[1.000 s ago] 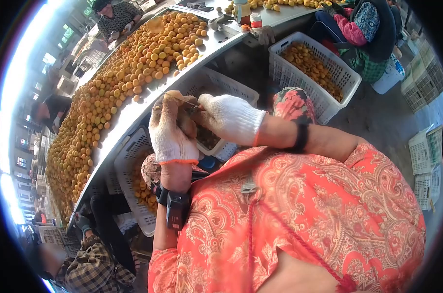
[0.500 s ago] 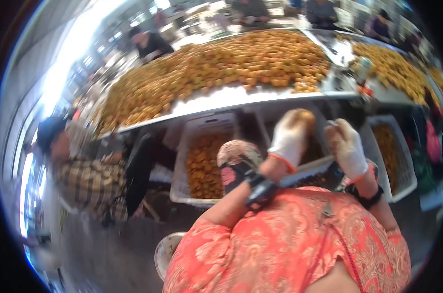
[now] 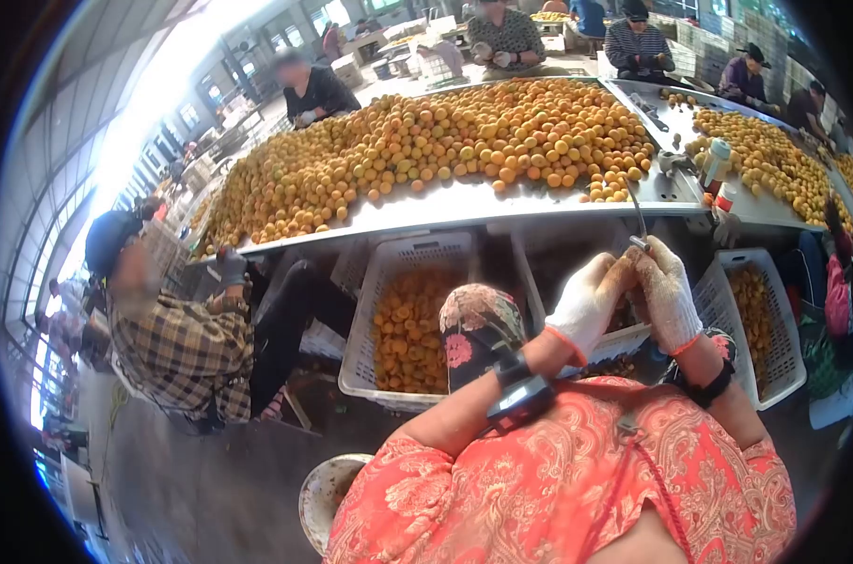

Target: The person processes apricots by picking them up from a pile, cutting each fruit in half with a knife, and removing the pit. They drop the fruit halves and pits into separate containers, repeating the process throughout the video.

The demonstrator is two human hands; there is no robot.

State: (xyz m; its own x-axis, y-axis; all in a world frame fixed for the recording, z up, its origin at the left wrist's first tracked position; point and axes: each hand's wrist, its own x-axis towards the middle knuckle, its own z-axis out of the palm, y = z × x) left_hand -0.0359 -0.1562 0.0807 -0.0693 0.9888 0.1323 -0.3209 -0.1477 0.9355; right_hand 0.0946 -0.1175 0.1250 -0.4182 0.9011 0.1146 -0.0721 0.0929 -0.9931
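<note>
My left hand (image 3: 588,303), in a white glove with stained fingertips, is closed and touches my right hand; whatever lies between the fingers is hidden. My right hand (image 3: 667,293), also gloved, grips a thin curved metal tool (image 3: 641,214) that points up towards the table edge. Below the hands stands a crate (image 3: 532,274), partly covered by them. Beyond them, a heap of orange fruits (image 3: 501,127) lies on the metal table (image 3: 417,207).
A white crate of orange pieces (image 3: 359,352) stands left of my knee, another crate (image 3: 791,352) to the right. A seated person in a checked shirt (image 3: 177,343) is at the left. A bucket (image 3: 315,493) sits on the floor. A bottle (image 3: 717,162) stands on the table; several people work behind it.
My two hands have come together, the left one moving down and away from its raised position. The curved tool now shows clearly, and the view has shifted slightly.
</note>
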